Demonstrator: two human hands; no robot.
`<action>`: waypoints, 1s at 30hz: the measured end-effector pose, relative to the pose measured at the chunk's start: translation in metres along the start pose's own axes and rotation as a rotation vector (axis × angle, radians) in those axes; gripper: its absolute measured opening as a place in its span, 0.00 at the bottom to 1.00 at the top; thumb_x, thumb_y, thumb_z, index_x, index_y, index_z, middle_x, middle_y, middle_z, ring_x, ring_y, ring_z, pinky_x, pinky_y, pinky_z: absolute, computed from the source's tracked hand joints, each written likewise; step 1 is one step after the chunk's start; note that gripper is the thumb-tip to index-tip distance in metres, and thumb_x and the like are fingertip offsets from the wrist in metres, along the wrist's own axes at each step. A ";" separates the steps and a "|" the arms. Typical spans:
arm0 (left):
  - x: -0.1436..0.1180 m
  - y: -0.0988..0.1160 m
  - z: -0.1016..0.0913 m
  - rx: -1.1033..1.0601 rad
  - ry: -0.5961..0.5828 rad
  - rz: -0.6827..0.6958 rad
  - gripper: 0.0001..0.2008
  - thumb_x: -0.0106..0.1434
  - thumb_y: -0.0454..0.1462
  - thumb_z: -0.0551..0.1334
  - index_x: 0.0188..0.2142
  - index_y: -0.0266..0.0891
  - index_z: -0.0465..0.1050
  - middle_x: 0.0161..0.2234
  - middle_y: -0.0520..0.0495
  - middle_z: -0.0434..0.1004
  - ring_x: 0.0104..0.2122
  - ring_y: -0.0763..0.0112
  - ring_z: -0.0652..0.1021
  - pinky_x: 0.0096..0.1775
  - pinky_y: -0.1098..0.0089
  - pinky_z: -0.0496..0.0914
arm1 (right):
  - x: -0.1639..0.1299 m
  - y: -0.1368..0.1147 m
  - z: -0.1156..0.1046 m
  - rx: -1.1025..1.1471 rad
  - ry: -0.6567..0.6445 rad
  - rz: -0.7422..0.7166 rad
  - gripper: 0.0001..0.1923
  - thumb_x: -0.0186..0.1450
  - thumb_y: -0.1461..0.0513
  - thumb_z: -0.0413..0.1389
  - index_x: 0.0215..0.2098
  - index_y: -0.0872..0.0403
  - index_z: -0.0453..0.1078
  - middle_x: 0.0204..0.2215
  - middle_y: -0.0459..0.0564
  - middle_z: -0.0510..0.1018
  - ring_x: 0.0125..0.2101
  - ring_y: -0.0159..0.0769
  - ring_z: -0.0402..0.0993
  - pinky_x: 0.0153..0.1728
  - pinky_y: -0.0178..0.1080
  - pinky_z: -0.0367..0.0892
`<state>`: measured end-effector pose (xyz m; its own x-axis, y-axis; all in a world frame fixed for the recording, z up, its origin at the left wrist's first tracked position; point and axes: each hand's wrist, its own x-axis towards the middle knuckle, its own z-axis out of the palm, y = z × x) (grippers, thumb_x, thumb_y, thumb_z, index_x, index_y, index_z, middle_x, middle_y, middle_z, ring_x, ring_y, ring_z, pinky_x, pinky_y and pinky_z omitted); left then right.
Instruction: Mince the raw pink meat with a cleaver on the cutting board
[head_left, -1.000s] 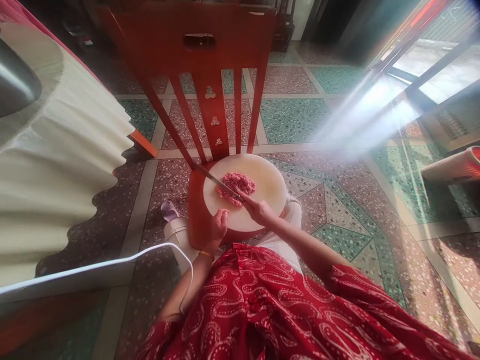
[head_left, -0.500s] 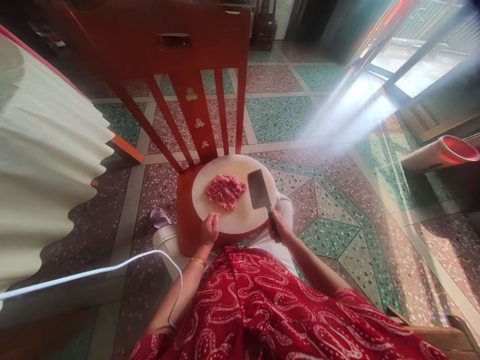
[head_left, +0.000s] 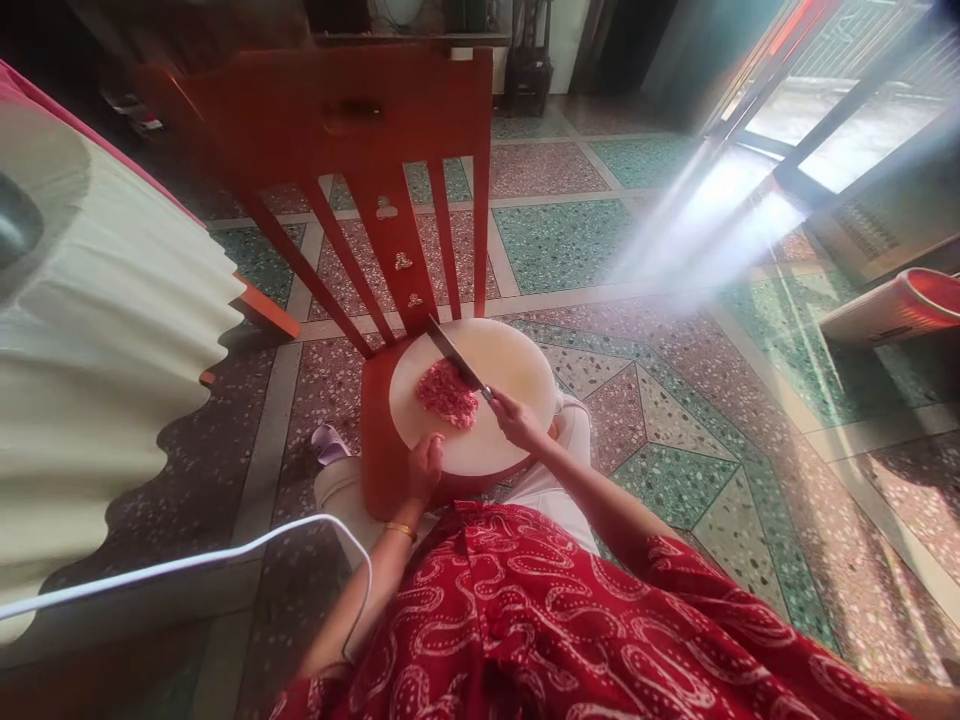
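A round pale cutting board (head_left: 514,360) lies on the seat of a reddish-brown wooden chair (head_left: 380,440). On its left half is a flattened heap of minced meat (head_left: 448,400). My right hand (head_left: 517,418) is wrapped round the handle of a cleaver (head_left: 455,355). The cleaver's blade is turned on edge and lies along the far right side of the meat, covering part of it. My left hand (head_left: 425,462) is closed at the near left rim of the board, thumb on top. Its other fingers are mostly hidden.
The slatted chair back rises beyond the board. To the left hangs a pale wavy-edged tablecloth (head_left: 127,300). A white cable (head_left: 225,552) runs past my left forearm. A cylindrical bin (head_left: 885,315) stands on the tiled floor at right, near a bright doorway.
The cleaver has swung left from the board's right side, turning from flat to edge-on at the meat. The meat heap looks narrower. My left hand stays at the rim.
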<state>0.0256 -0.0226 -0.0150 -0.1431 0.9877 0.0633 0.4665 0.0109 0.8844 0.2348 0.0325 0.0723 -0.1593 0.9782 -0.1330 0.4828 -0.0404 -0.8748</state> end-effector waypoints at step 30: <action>-0.002 0.002 -0.002 0.024 -0.002 0.004 0.15 0.65 0.43 0.47 0.36 0.39 0.69 0.26 0.50 0.71 0.26 0.72 0.72 0.32 0.72 0.66 | 0.003 -0.039 -0.003 -0.207 0.092 -0.315 0.26 0.66 0.58 0.46 0.61 0.55 0.57 0.43 0.53 0.77 0.38 0.37 0.74 0.41 0.37 0.68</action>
<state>0.0252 -0.0249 -0.0127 -0.1394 0.9880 0.0663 0.4880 0.0103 0.8728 0.2186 0.0374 0.1075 -0.2538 0.9508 0.1777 0.5877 0.2975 -0.7524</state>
